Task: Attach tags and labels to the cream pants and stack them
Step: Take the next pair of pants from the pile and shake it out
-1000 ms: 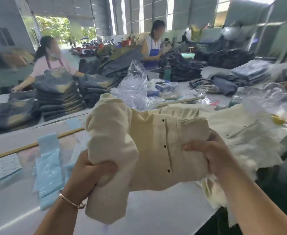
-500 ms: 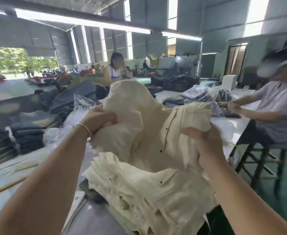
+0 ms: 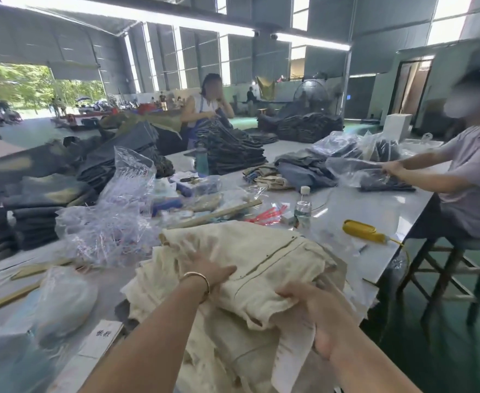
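A folded pair of cream pants (image 3: 264, 251) lies on top of a pile of cream pants (image 3: 233, 350) at the near edge of the grey table (image 3: 375, 205). My left hand (image 3: 207, 269), with a thin bracelet at the wrist, presses flat on the top pair, fingers spread and blurred. At the pair's near right edge, my right hand (image 3: 315, 310) grips the cloth, fingers curled over the fold and thumb below. A row of dark buttons runs across the top pair. No tag or label shows on it.
Crumpled clear plastic bags (image 3: 114, 222) lie left of the pile. Behind it are a wooden stick (image 3: 216, 215), red tag fasteners (image 3: 267, 215), a water bottle (image 3: 303, 208) and a yellow tool (image 3: 360, 229). A seated person (image 3: 465, 177) bags denim at the right. Denim stacks (image 3: 233, 148) fill the back.
The cream pants I held up in both hands have come down onto the pile. My left hand has let go and now lies flat on them. The view swung right.
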Motion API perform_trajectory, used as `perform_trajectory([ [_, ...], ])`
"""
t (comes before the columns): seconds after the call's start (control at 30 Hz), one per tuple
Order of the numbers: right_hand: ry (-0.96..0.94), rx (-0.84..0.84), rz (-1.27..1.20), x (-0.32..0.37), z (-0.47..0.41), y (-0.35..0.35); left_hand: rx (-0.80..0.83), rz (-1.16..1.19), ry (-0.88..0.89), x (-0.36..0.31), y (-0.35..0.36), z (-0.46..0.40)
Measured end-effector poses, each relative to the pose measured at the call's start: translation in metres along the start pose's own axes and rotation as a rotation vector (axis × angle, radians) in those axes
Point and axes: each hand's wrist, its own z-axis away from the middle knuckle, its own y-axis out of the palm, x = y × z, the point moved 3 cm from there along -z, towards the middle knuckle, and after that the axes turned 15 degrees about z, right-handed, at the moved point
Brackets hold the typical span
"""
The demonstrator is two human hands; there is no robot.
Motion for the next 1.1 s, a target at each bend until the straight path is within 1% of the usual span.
perform_trajectory([
  [0.03,-0.024,-0.004,0.018,0.001,0.000,0.005,-0.006,0.138,-0.001,0.003,0.003,0.003],
  [0.07,-0.057,-0.026,0.073,0.003,0.000,0.007,-0.026,0.199,0.018,0.004,0.003,0.003],
  [0.1,-0.095,-0.052,0.154,0.007,0.000,0.006,-0.058,0.217,0.048,-0.001,0.000,0.005],
  [0.13,-0.131,-0.045,0.236,0.011,0.000,0.003,-0.097,0.227,0.083,-0.007,-0.006,0.009],
  [0.17,-0.155,-0.008,0.319,0.016,0.001,-0.002,-0.136,0.247,0.129,-0.015,-0.016,0.012],
  [0.23,-0.154,0.133,0.480,0.025,0.006,-0.015,-0.219,0.311,0.236,-0.035,-0.047,0.016],
  [0.27,-0.140,0.181,0.588,0.028,0.011,-0.022,-0.275,0.342,0.279,-0.042,-0.067,0.018],
  [0.3,-0.131,0.189,0.731,0.028,0.017,-0.028,-0.330,0.364,0.310,-0.046,-0.086,0.020],
  [0.33,-0.141,0.173,0.901,0.027,0.022,-0.033,-0.362,0.372,0.323,-0.045,-0.102,0.021],
  [0.37,-0.156,0.139,1.088,0.026,0.025,-0.037,-0.360,0.371,0.327,-0.040,-0.111,0.020],
  [0.4,-0.156,0.087,1.268,0.024,0.028,-0.039,-0.306,0.344,0.314,-0.033,-0.113,0.021],
  [0.47,-0.117,0.005,1.518,0.023,0.037,-0.032,-0.068,0.211,0.233,-0.005,-0.089,0.023],
  [0.5,-0.085,-0.067,1.618,0.022,0.040,-0.027,0.035,0.141,0.185,0.014,-0.070,0.025],
  [0.53,-0.093,-0.165,1.699,0.024,0.042,-0.019,0.084,0.086,0.151,0.033,-0.054,0.028],
  [0.57,-0.159,-0.277,1.763,0.025,0.044,-0.009,0.080,0.056,0.149,0.048,-0.044,0.031],
  [0.6,-0.277,-0.383,1.797,0.026,0.047,0.003,0.047,0.049,0.156,0.060,-0.040,0.033],
  [0.63,-0.410,-0.451,1.793,0.024,0.050,0.017,0.007,0.053,0.151,0.067,-0.041,0.034],
  [0.67,-0.541,-0.463,1.745,0.021,0.052,0.033,-0.030,0.050,0.146,0.071,-0.046,0.035],
  [0.73,-0.757,-0.389,1.618,0.010,0.051,0.065,-0.063,0.004,0.170,0.074,-0.059,0.041],
  [0.8,-0.906,-0.293,1.556,-0.001,0.048,0.097,-0.038,-0.038,0.216,0.075,-0.071,0.054],
  [0.83,-0.933,-0.217,1.535,-0.006,0.047,0.113,-0.021,-0.035,0.221,0.078,-0.079,0.062],
  [0.93,-0.940,0.013,1.460,-0.023,0.042,0.158,0.013,0.013,0.189,0.097,-0.112,0.090],
  [1.03,-0.972,0.192,1.417,-0.047,0.046,0.213,-0.044,0.038,0.173,0.133,-0.160,0.124],
  [1.1,-0.991,0.337,1.383,-0.066,0.058,0.256,-0.099,0.079,0.119,0.168,-0.201,0.151],
])
